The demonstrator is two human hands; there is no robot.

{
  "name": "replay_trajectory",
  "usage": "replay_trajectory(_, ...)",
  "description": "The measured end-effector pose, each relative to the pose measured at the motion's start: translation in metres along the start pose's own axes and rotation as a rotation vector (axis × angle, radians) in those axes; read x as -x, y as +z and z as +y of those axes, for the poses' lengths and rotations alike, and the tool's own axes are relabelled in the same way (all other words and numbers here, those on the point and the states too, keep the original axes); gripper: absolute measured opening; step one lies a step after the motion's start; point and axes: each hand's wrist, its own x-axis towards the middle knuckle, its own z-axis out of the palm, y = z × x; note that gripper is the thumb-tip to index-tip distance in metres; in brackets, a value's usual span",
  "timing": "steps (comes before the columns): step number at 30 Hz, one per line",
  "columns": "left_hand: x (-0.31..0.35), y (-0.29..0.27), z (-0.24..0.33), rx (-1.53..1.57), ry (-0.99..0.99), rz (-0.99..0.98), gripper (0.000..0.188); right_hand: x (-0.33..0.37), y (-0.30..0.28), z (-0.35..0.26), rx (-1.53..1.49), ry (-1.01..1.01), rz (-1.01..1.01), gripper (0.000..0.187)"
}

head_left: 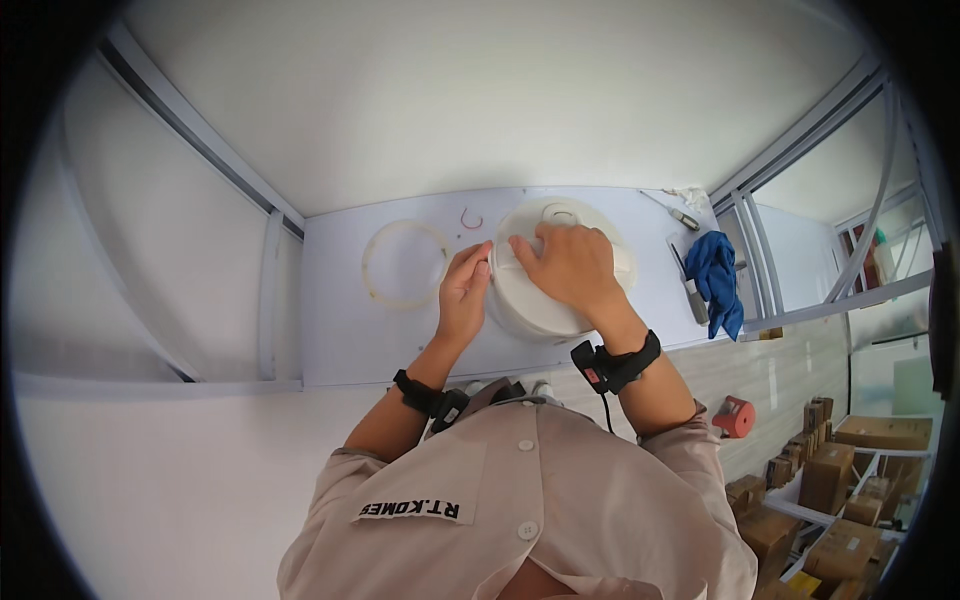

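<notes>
A white round lidded container point(545, 305) sits on the white table. On its top, near the far edge, is a raised round part point(562, 213). My right hand point(570, 262) lies over the top from the right, thumb apart, fingers bent near that raised part. The left edge of the container is between the fingers and thumb of my left hand point(464, 290), whose fingertips press there. My right palm hides much of the container's top. A thin cream-coloured ring point(368, 280) lies flat to the left, apart from my left hand.
Beyond my left hand lies a short curved red wire point(470, 220). At the right are a screwdriver point(685, 219), a grey-handled tool point(696, 302) and a blue cloth point(714, 280). A red stool point(735, 417) and cardboard boxes point(826, 478) stand on the lower right. Metal frames flank the table point(340, 345).
</notes>
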Motion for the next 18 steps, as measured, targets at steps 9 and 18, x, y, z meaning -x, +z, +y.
replay_trajectory(9, -0.014, 0.002, 0.008, 0.144, -0.202, 0.078, 0.034, -0.002, 0.002, -0.006, 0.071, 0.019, 0.008, 0.057)
replay_trajectory(18, -0.013, 0.001, 0.016, 0.257, -0.308, 0.077, 0.031, -0.001, 0.002, -0.009, 0.083, 0.065, -0.028, 0.060)
